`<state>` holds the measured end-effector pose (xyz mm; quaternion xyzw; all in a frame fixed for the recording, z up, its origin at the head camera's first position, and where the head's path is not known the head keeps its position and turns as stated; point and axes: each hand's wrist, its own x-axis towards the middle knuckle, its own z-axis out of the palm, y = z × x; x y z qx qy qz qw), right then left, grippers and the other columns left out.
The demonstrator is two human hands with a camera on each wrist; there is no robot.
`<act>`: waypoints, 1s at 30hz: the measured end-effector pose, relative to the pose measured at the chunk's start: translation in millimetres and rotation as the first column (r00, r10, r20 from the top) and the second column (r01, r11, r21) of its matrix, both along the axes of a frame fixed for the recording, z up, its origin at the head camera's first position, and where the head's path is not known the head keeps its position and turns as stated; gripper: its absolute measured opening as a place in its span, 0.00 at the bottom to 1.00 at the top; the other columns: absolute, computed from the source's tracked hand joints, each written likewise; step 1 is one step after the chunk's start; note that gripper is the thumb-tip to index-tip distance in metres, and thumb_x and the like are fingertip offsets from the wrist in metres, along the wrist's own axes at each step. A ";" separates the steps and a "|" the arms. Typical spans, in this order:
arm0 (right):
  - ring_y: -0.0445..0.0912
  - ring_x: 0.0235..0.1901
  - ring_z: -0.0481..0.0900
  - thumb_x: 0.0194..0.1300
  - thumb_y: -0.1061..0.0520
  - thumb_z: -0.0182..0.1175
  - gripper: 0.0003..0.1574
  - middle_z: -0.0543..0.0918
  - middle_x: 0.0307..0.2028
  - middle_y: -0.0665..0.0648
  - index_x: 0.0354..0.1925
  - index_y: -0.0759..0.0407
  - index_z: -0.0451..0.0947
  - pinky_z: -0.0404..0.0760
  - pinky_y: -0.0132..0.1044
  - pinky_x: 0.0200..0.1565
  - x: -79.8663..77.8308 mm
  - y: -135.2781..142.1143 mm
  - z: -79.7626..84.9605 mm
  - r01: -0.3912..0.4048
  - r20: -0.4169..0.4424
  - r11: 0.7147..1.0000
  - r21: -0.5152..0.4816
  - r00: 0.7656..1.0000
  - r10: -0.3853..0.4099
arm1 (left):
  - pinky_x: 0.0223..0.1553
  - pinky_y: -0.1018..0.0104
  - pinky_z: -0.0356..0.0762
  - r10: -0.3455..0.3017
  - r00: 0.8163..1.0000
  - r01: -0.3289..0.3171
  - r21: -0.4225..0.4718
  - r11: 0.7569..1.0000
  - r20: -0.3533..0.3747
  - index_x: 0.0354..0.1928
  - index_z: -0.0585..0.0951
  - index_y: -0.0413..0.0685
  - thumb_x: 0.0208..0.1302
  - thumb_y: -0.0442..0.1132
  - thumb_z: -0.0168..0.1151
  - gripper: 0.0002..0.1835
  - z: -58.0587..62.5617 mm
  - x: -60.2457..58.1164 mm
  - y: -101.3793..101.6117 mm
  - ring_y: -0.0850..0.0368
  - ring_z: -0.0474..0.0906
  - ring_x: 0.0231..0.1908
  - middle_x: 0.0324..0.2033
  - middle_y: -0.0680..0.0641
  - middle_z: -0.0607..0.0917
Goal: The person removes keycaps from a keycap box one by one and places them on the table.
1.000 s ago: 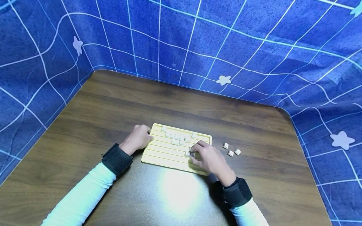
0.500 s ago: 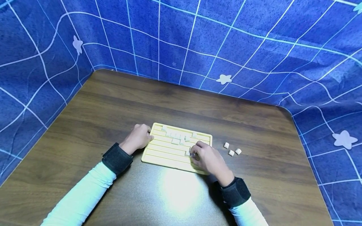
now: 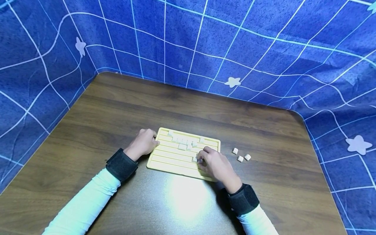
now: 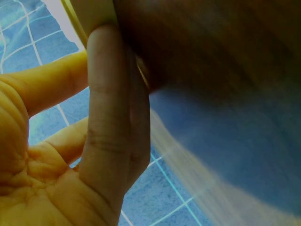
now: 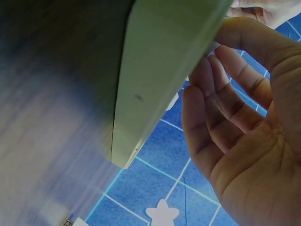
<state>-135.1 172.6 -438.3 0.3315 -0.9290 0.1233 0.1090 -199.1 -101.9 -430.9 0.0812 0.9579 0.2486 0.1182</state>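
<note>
A shallow yellow board (image 3: 173, 163) with raised ridges lies on the table, several small white tiles (image 3: 182, 147) set in its rows. At its left edge my left hand (image 3: 142, 143) grips the rim, the thumb lying over the top. The left wrist view shows a finger against the board's side (image 4: 96, 14). Over the right part of the board, my right hand (image 3: 215, 163) pinches a small pale tile (image 5: 212, 47), mostly hidden by the fingertips. Just left of those fingertips, another white tile (image 3: 194, 159) sits in a lower row.
Three loose white tiles (image 3: 240, 159) lie on the brown wooden table (image 3: 164, 107) to the right of the board. A blue cloth (image 3: 182, 39) with white grid lines and stars surrounds the table's back and sides.
My right hand's thumb and fingers have drawn slightly closer together over the same spot. The left hand stays at the board's edge, and the tiles in view keep their places.
</note>
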 end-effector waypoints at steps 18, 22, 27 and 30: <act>0.40 0.23 0.74 0.42 0.63 0.66 0.09 0.78 0.26 0.51 0.27 0.55 0.79 0.78 0.35 0.21 0.7 2.5 3.7 -0.015 -0.005 0.999 -0.041 1.000 0.015 | 0.36 0.52 0.76 -0.001 1.000 0.001 -0.003 1.000 -0.006 0.34 0.83 0.38 0.60 0.38 0.61 0.09 1.6 1.0 -0.5 0.49 0.75 0.31 0.25 0.43 0.82; 0.40 0.22 0.74 0.42 0.65 0.67 0.09 0.79 0.27 0.52 0.26 0.56 0.79 0.78 0.36 0.21 0.8 8.6 8.3 -0.013 -0.010 0.997 -0.074 1.000 0.013 | 0.35 0.53 0.75 0.001 1.000 -0.001 0.000 1.000 -0.009 0.31 0.82 0.38 0.59 0.37 0.61 0.08 3.3 2.1 -0.7 0.49 0.75 0.30 0.22 0.44 0.81; 0.42 0.24 0.77 0.43 0.64 0.71 0.11 0.80 0.27 0.54 0.27 0.58 0.78 0.79 0.37 0.22 0.6 21.9 11.6 0.012 0.009 0.993 -0.113 1.000 -0.011 | 0.34 0.54 0.75 -0.002 1.000 0.002 0.004 1.000 -0.005 0.34 0.82 0.37 0.60 0.37 0.61 0.08 3.6 2.4 0.3 0.49 0.75 0.30 0.23 0.44 0.81; 0.43 0.26 0.78 0.44 0.63 0.71 0.11 0.79 0.28 0.55 0.28 0.59 0.78 0.81 0.37 0.25 0.4 30.8 12.1 0.049 0.034 0.991 -0.121 0.998 -0.046 | 0.34 0.54 0.75 0.001 1.000 -0.001 0.003 1.000 0.002 0.36 0.83 0.37 0.60 0.37 0.61 0.09 3.1 1.8 1.4 0.49 0.75 0.30 0.24 0.44 0.81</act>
